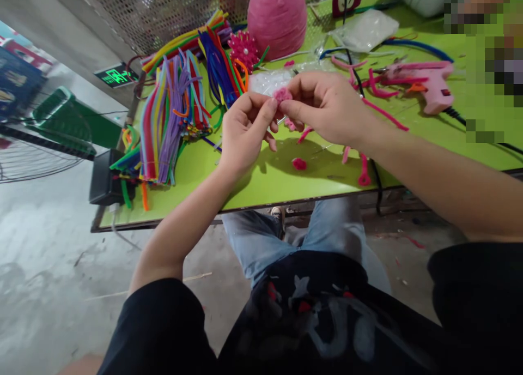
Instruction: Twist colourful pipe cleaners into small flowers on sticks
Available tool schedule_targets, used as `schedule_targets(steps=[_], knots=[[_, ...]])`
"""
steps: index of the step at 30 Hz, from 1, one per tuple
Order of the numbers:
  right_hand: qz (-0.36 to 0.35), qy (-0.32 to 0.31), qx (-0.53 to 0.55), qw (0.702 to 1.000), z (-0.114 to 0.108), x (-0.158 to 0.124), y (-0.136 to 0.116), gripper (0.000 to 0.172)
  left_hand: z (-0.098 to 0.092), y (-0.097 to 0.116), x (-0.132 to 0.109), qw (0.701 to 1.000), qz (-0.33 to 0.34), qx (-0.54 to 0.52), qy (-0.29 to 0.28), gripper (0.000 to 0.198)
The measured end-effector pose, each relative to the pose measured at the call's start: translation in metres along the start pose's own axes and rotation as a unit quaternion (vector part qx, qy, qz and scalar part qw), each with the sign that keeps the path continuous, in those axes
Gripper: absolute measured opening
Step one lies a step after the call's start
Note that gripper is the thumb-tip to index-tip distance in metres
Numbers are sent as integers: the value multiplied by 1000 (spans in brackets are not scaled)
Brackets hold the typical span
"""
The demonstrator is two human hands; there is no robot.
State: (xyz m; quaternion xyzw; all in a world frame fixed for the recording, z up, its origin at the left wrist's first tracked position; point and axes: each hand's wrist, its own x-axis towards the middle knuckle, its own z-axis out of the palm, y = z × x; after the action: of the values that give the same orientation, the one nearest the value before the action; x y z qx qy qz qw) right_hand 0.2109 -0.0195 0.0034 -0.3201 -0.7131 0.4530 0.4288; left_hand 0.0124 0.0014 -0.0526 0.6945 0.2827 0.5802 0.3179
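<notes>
Between the fingertips of both hands is a small pink fuzzy piece (281, 95), coiled like pipe cleaner. My left hand (249, 125) pinches it from the left with thumb and index finger. From the right, my right hand (318, 103) grips it the same way, its lower fingers curled and partly hidden. Below the hands, a darker pink coiled piece (299, 163) lies on the green table (261, 187). Pink pipe cleaner bits (363, 170) are scattered right of it. Behind my hands lies a clear plastic bag (267, 83).
Bundles of coloured pipe cleaners (163, 124) lie on the left, near a black box (107, 176) at the table corner. A pink glue gun (435, 83) with a black cord rests on the right. At the back stand a pink wrapped cone (278, 20) and a pink beaded flower (244, 50).
</notes>
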Motion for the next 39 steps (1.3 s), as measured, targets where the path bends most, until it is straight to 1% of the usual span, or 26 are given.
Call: schedule_targets(steps=[4, 7, 9, 13, 16, 20, 24, 28, 30, 31, 33, 35, 36, 37, 39], knots=[[-8, -25, -35, 999, -7, -1, 1, 46, -2, 8, -1, 999, 18, 24, -27, 54], [3, -45, -56, 997, -13, -2, -3, 47, -4, 11, -2, 998, 13, 45, -40, 54], [16, -60, -88, 994, -17, -2, -8, 40, -5, 10, -2, 998, 7, 49, -49, 56], [29, -85, -166, 982, -22, -4, -17, 18, -11, 8, 1, 996, 1, 31, -84, 62], [43, -110, -213, 970, -27, -5, -23, 13, -16, 10, 3, 992, -9, 32, -120, 61], [14, -173, -274, 946, -34, -5, -27, 24, -21, 21, 5, 980, -6, 77, -184, 59], [-11, -248, -274, 929, -41, -2, -25, 31, -23, 30, 6, 964, 0, 120, -235, 61], [-19, -258, -261, 930, -44, 0, -22, 32, -22, 32, 5, 961, -13, 133, -243, 65], [-6, -251, -258, 933, -43, 0, -22, 33, -19, 30, 4, 964, -15, 126, -233, 66], [4, -239, -257, 936, -41, 0, -22, 34, -17, 27, 3, 970, -10, 116, -214, 66], [22, -185, -237, 954, -35, -1, -21, 31, -12, 21, 3, 985, 4, 91, -144, 64], [35, -120, -181, 975, -27, -1, -18, 24, -7, 12, 2, 995, 11, 71, -63, 62], [36, -95, -144, 984, -22, -1, -16, 22, -5, 8, 1, 997, 9, 66, -33, 61], [31, -77, -110, 990, -18, -1, -14, 22, -4, 5, 1, 998, 5, 63, -14, 60], [13, -62, -71, 996, -12, -1, -11, 29, -4, 1, -1, 998, -5, 64, -2, 58]])
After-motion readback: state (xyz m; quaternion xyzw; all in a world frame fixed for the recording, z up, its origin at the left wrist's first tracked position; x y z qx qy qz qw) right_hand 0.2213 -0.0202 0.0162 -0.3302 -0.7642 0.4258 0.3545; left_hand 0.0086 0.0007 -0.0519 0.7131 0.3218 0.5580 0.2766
